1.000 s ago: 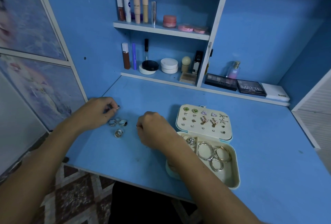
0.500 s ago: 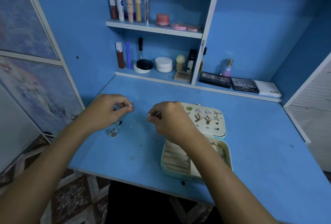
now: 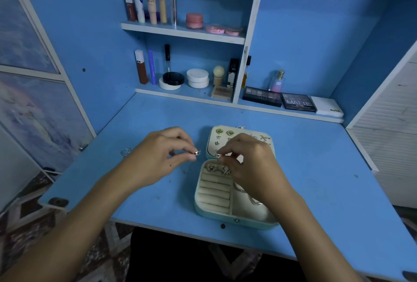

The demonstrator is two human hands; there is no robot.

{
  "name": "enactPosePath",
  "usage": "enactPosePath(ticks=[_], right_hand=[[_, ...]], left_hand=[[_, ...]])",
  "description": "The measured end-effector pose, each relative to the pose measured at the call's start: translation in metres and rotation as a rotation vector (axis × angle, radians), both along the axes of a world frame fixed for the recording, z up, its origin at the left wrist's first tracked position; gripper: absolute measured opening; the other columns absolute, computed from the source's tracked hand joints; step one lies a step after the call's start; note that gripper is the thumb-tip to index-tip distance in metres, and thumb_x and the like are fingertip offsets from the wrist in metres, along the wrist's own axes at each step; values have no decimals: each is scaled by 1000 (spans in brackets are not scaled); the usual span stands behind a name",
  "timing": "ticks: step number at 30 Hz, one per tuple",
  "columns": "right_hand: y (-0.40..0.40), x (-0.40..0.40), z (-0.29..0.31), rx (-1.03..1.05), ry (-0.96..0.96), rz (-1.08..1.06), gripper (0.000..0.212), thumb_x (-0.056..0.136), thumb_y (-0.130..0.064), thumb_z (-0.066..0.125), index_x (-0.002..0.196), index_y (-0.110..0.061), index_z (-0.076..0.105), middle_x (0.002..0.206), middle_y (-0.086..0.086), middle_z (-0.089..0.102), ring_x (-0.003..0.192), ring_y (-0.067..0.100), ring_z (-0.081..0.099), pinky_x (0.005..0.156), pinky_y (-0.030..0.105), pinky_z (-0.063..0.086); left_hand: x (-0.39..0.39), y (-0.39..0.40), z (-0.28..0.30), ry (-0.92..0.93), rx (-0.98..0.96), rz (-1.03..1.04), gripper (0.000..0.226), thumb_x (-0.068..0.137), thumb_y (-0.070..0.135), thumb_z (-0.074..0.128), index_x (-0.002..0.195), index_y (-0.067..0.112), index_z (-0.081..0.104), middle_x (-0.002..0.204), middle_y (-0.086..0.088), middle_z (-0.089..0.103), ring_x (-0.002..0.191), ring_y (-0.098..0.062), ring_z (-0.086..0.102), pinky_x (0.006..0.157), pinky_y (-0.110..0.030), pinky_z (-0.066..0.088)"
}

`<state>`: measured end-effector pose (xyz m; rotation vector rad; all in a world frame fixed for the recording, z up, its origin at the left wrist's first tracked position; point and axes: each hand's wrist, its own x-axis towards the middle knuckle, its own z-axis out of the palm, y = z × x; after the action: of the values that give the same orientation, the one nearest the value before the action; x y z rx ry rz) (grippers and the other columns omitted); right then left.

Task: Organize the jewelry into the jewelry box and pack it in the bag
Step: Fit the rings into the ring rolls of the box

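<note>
On the blue bench (image 3: pixel 316 146), the open jewelry box (image 3: pixel 234 216) sits centred so both hands reach its roll slots: the right hand (image 3: pixel 250 164) pinches a ring (image 3: pixel 218 155) above them, the left hand (image 3: pixel 158 155) pinches another ring (image 3: pixel 197 152) just left of the box.

jewelry box (image 3: pixel 212 210) R of ring (image 3: pixel 125 152), maybe touching desk (image 3: pixel 316 169)

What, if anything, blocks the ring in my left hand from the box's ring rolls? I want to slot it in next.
Little does. The left hand pinches the ring just left of the open jewelry box. Two rings fill the top roll, and the right hand hovers there; lower rolls look free.
</note>
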<state>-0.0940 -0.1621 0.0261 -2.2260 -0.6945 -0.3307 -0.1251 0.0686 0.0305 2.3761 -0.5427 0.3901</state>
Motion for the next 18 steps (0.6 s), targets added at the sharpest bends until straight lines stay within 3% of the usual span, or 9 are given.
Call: enactPosePath(ticks=[5,10,18], right_hand=[[-13,-13,-9,-7,42,30,12,78,-14,83,87,-21,79,78,-10,64,75,9,57,67,9,41],[-17,-24,-16,-21,38,69,18,73,-13,83,87,-24,80,76,-9,68,72,10,58,66,8,41],[-20,-26,-18,-64,75,68,18,72,-19,84,85,-30,79,73,-12,65,70,8,57,65,8,40]], left_hand=[[-7,-13,-11,20,-44,-59,18,83,31,72,97,24,80,88,17,69,74,-3,63,64,-11,44],[-14,-23,-18,49,-54,-104,16,81,24,78,97,20,81,90,16,73,80,8,64,72,-5,43],[-13,-29,-20,72,-8,-108,17,80,33,74,94,26,80,86,15,74,84,2,63,75,-22,51]])
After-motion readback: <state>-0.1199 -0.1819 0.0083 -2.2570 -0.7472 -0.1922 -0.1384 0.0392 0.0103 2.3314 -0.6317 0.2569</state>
